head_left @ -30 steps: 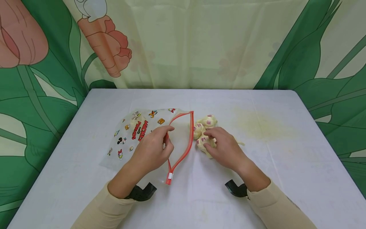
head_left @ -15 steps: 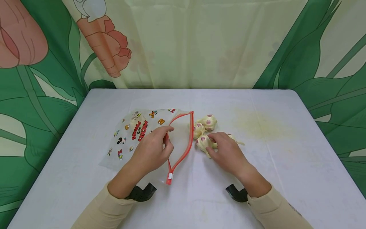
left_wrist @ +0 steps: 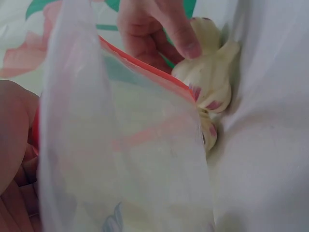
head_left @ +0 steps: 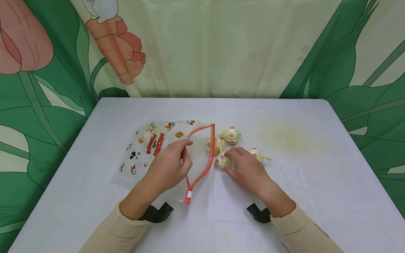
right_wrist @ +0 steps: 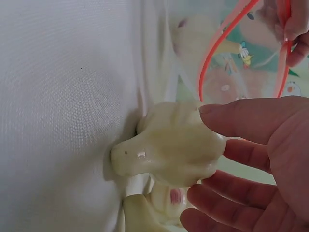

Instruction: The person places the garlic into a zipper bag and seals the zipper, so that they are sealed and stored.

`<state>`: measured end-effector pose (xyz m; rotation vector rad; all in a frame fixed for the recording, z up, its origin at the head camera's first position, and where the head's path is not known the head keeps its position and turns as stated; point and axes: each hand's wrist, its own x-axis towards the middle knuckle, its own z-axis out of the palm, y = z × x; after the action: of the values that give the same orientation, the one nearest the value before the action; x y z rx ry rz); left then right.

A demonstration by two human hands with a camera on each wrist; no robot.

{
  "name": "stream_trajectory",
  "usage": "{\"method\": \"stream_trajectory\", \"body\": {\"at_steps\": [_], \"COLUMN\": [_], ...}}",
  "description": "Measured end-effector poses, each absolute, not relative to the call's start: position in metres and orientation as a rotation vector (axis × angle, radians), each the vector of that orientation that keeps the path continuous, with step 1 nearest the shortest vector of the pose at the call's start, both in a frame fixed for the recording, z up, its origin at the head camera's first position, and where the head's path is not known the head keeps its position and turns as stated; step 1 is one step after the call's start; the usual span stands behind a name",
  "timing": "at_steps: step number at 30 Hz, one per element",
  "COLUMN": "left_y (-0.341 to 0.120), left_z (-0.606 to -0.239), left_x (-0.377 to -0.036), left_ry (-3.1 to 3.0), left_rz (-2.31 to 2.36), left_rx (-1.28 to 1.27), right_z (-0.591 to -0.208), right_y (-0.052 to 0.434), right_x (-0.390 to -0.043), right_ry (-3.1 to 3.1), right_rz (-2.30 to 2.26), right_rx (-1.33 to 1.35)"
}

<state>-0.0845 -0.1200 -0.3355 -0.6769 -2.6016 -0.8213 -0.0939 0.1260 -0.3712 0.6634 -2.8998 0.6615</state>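
My left hand (head_left: 171, 163) pinches the red zip rim of a clear printed zip bag (head_left: 139, 175), whose mouth gapes to the right. A pale garlic bulb (right_wrist: 193, 41) shows through the plastic in the right wrist view. My right hand (head_left: 248, 170) grips another garlic bulb (right_wrist: 174, 145) just right of the mouth, thumb on one side and fingers on the other. A garlic bulb (head_left: 215, 144) overlaps the red rim, and one more garlic bulb (head_left: 231, 135) lies behind it. Beyond my right knuckles sits a partly hidden garlic bulb (head_left: 256, 154).
A white cloth covers the table (head_left: 316, 196), with a faint yellowish stain right of the bulbs. A printed curtain (head_left: 221, 49) hangs behind the far edge. Dark wrist cameras (head_left: 158, 212) sit below both hands.
My right hand first drew back slightly, then moved left and closed on the front garlic bulb. The bulb beside the mouth shifted left over the rim. My left hand stayed in place.
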Motion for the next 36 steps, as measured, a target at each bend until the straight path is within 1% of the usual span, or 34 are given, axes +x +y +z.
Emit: {"method": "stream_trajectory", "body": {"at_steps": [6, 14, 25, 30, 36], "left_y": [-0.120, -0.120, -0.121, -0.120, -0.121], "left_z": [-0.335, -0.336, -0.335, -0.336, -0.337], "left_x": [-0.084, -0.085, -0.085, -0.084, -0.084], "left_ry": [-2.612, -2.602, -2.614, -2.623, -2.620], "left_rz": [-0.825, -0.821, -0.831, -0.834, -0.826], "left_rx": [-0.667, -0.671, -0.672, -0.671, -0.667], "right_z": [-0.373, -0.381, -0.389, -0.383, -0.370], "right_y": [0.124, 0.124, 0.122, 0.125, 0.130], "right_x": [-0.091, -0.091, -0.091, -0.089, -0.089], "right_ry": [-2.994, -3.009, -3.117, -3.083, -2.933], "right_rz": [0.708, 0.788, 0.748, 0.891, 1.097], "right_rx": [0.612, 0.645, 0.640, 0.609, 0.651]}}
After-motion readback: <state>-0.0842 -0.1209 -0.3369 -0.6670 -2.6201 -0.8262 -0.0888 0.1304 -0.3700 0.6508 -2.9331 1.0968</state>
